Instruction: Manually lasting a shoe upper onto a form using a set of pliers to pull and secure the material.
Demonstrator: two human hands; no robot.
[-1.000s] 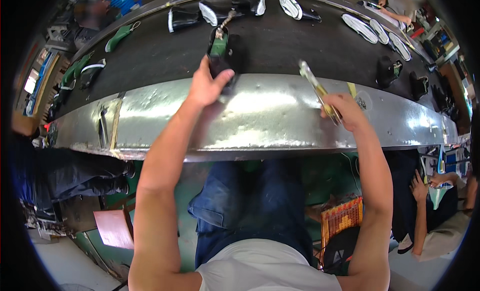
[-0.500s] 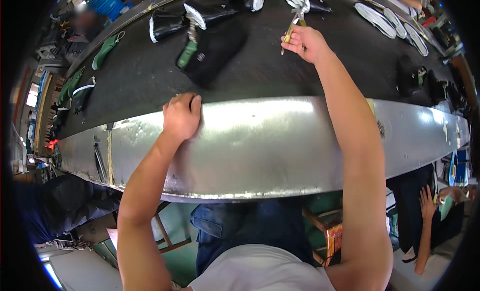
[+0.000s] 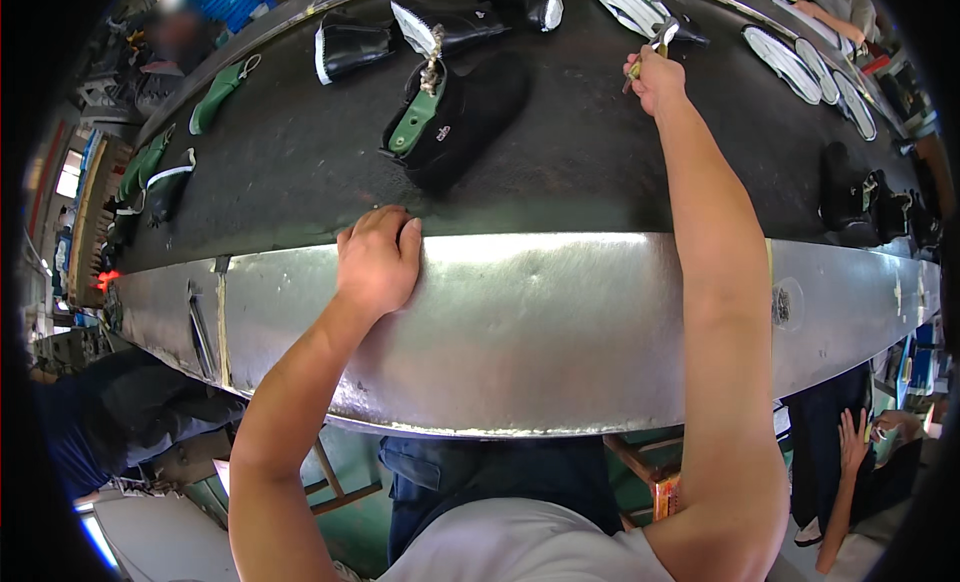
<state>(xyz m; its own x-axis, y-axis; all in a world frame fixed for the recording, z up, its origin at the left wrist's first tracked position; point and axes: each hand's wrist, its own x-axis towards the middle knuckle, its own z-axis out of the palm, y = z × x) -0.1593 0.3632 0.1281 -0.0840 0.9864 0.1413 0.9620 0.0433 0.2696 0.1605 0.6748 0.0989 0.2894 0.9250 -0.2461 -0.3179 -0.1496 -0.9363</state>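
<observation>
Dark conveyor belt (image 3: 560, 172) spanning the upper half of the frame, edged along its near side by a curved, shiny metal rail (image 3: 560, 332) running across the middle. Left hand (image 3: 378, 262) left of centre, resting palm down on the rail's top edge, fingers curled loosely with the tips just touching the belt's near border, holding nothing. Right hand (image 3: 655, 79) stretched far out toward the upper right of centre, closed in a fist around a slim tool (image 3: 652, 50) with a yellowish handle and a pale tip, the tip pointing up toward a white shoe sole (image 3: 628, 4) at the top edge. Black shoe upper with a green tongue (image 3: 455, 117) lying on the belt above centre, between the two hands and apart from both. More black shoe parts (image 3: 350, 44) further up and left, green pieces (image 3: 222, 92) in the upper left, white soles (image 3: 800, 67) in a row at upper right, dark shoes (image 3: 865, 207) at the right side. Another person's hand (image 3: 852, 442) raised below the rail at lower right. Dark blue trousers (image 3: 490, 482) visible under the rail at bottom centre.
</observation>
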